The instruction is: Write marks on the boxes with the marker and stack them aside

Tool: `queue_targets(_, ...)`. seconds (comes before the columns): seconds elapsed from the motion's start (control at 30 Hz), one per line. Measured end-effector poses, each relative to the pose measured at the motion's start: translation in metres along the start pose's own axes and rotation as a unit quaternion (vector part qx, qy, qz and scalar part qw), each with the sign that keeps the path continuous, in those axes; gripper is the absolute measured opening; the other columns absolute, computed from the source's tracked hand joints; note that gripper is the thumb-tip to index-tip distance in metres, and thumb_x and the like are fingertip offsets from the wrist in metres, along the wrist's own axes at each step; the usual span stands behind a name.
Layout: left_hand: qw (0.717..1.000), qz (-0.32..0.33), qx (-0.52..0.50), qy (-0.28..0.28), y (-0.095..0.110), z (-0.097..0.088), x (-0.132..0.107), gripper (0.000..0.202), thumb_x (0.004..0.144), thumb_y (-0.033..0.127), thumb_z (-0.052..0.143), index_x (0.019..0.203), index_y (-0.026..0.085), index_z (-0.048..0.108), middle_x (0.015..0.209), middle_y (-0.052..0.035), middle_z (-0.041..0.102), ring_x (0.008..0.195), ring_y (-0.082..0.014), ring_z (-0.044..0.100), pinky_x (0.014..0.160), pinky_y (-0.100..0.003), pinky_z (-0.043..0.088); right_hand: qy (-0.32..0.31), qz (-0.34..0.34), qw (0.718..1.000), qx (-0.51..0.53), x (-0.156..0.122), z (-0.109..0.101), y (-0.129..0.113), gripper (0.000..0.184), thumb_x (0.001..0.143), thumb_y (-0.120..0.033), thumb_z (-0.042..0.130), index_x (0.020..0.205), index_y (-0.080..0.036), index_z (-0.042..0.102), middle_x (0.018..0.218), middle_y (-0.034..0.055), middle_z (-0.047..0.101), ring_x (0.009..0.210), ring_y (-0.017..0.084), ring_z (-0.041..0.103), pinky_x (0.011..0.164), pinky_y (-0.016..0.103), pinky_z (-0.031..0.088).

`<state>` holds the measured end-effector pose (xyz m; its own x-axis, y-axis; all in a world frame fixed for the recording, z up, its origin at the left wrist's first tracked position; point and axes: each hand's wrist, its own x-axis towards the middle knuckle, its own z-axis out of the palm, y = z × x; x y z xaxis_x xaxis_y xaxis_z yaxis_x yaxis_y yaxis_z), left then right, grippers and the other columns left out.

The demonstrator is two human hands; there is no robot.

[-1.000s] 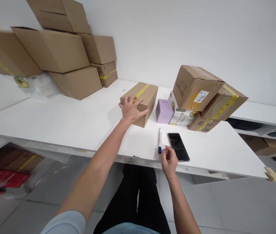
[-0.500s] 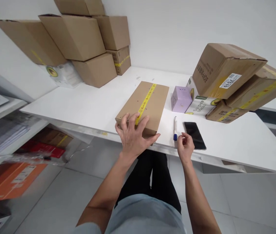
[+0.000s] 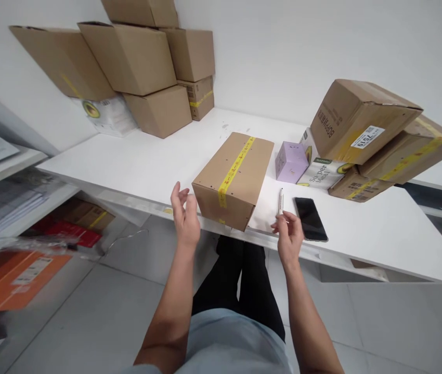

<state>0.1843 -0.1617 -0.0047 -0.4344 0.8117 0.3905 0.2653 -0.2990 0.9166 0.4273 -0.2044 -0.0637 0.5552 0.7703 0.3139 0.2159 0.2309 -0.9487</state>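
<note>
A brown cardboard box (image 3: 236, 169) with yellow printed tape along its top lies on the white table, its near end over the front edge. Just left of its near corner, my left hand (image 3: 185, 218) is raised, fingers apart and holding nothing. My right hand (image 3: 290, 234) is to the right of the box, with its fingers loosely curled and apart. Those fingers cover the lower end of a white marker (image 3: 281, 200); whether they touch it I cannot tell. A black phone (image 3: 310, 219) lies close by on the right.
A purple box (image 3: 291, 162) and a white printed carton (image 3: 320, 174) stand at the right, beside stacked brown boxes (image 3: 361, 122). More cartons (image 3: 135, 62) are piled at the back left. Shelves with papers (image 3: 6, 213) and an orange box (image 3: 22, 280) are on the left.
My left hand has let go of the box top and moved to its left side. My right hand has shifted slightly left, over the marker's lower end. The view has shifted a little.
</note>
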Motion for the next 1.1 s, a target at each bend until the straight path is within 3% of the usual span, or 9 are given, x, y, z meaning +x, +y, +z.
queue_targets(0.1, 0.998, -0.032, -0.009, -0.062, 0.005, 0.002, 0.008, 0.07, 0.094, 0.072, 0.041, 0.149, 0.029, 0.043, 0.145, -0.0143, 0.055, 0.138, -0.0284, 0.052, 0.112, -0.047, 0.046, -0.122, 0.016, 0.99, 0.071, -0.011, 0.02, -0.032, 0.059, 0.093, -0.061, 0.051, 0.14, -0.025, 0.049, 0.128, 0.0135, 0.066, 0.096, 0.02, 0.072, 0.077, 0.036, 0.061)
queue_targets(0.2, 0.994, 0.033, -0.032, -0.101, 0.018, 0.008, 0.016, 0.064, 0.094, 0.073, 0.04, 0.138, 0.029, 0.053, 0.143, -0.0108, 0.058, 0.136, -0.0259, 0.054, 0.111, -0.042, 0.047, -0.207, 0.0, 0.975, 0.087, -0.024, 0.038, -0.054, 0.067, 0.094, -0.066, 0.046, 0.15, -0.029, 0.04, 0.153, 0.0146, 0.049, 0.128, 0.026, 0.061, 0.092, 0.041, 0.06)
queue_targets(0.27, 0.992, 0.078, -0.044, -0.09, 0.025, 0.01, 0.021, 0.061, 0.093, 0.073, 0.045, 0.131, 0.027, 0.056, 0.133, -0.01, 0.063, 0.126, -0.0244, 0.061, 0.106, -0.04, 0.051, -0.222, -0.002, 0.968, 0.113, -0.037, 0.046, -0.06, 0.064, 0.095, -0.065, 0.046, 0.149, -0.03, 0.04, 0.155, 0.0137, 0.046, 0.133, 0.027, 0.058, 0.096, 0.042, 0.059)
queue_targets(0.47, 0.98, 0.185, -0.049, -0.052, 0.02, -0.004, 0.039, 0.055, 0.086, 0.062, 0.067, 0.125, 0.024, 0.057, 0.118, -0.0065, 0.066, 0.11, -0.0223, 0.065, 0.1, -0.04, 0.053, -0.25, 0.048, 0.95, 0.179, -0.075, 0.056, -0.052, 0.052, 0.097, -0.064, 0.045, 0.134, -0.028, 0.051, 0.142, 0.0114, 0.058, 0.124, 0.024, 0.065, 0.102, 0.043, 0.056)
queue_targets(0.7, 0.949, 0.287, 0.01, -0.134, 0.016, -0.016, 0.057, 0.051, 0.085, 0.063, 0.064, 0.125, 0.031, 0.062, 0.128, -0.0039, 0.063, 0.14, -0.0287, 0.049, 0.124, -0.054, 0.032, -0.308, 0.135, 0.919, 0.205, -0.075, 0.081, -0.027, 0.061, 0.094, -0.076, 0.034, 0.123, -0.026, 0.055, 0.134, 0.0115, 0.066, 0.101, 0.02, 0.073, 0.087, 0.039, 0.061)
queue_targets(0.83, 0.947, 0.275, 0.026, -0.167, -0.002, -0.012, 0.065, 0.043, 0.086, 0.059, 0.063, 0.117, 0.031, 0.068, 0.134, -0.0047, 0.061, 0.141, -0.0289, 0.048, 0.125, -0.055, 0.031, -0.354, 0.161, 0.903, 0.185, -0.076, 0.083, -0.022, 0.058, 0.088, -0.073, 0.051, 0.12, -0.026, 0.061, 0.133, 0.0102, 0.067, 0.097, 0.02, 0.074, 0.081, 0.038, 0.063)
queue_targets(0.9, 0.955, 0.25, 0.035, -0.157, -0.016, -0.011, 0.065, 0.04, 0.088, 0.058, 0.061, 0.113, 0.029, 0.071, 0.139, -0.007, 0.057, 0.142, -0.0288, 0.048, 0.122, -0.053, 0.037, -0.377, 0.174, 0.896, 0.157, -0.072, 0.074, -0.02, 0.052, 0.084, -0.069, 0.061, 0.112, -0.025, 0.065, 0.119, 0.0082, 0.073, 0.089, 0.018, 0.074, 0.077, 0.035, 0.063)
queue_targets(1.0, 0.973, 0.195, 0.018, -0.122, -0.04, -0.011, 0.057, 0.048, 0.089, 0.061, 0.06, 0.121, 0.027, 0.068, 0.144, -0.0105, 0.054, 0.141, -0.0282, 0.05, 0.117, -0.047, 0.044, -0.332, 0.193, 0.914, 0.128, -0.055, 0.048, -0.017, 0.045, 0.082, -0.063, 0.067, 0.099, -0.021, 0.067, 0.094, 0.0051, 0.076, 0.072, 0.015, 0.071, 0.067, 0.031, 0.06)
queue_targets(1.1, 0.986, 0.127, -0.032, -0.099, -0.064, -0.013, 0.046, 0.064, 0.087, 0.063, 0.063, 0.14, 0.03, 0.055, 0.149, -0.0131, 0.052, 0.135, -0.0272, 0.057, 0.113, -0.044, 0.049, -0.196, 0.17, 0.96, 0.103, -0.028, 0.021, -0.011, 0.039, 0.082, -0.055, 0.069, 0.098, -0.02, 0.064, 0.089, 0.004, 0.074, 0.066, 0.013, 0.068, 0.064, 0.03, 0.058)
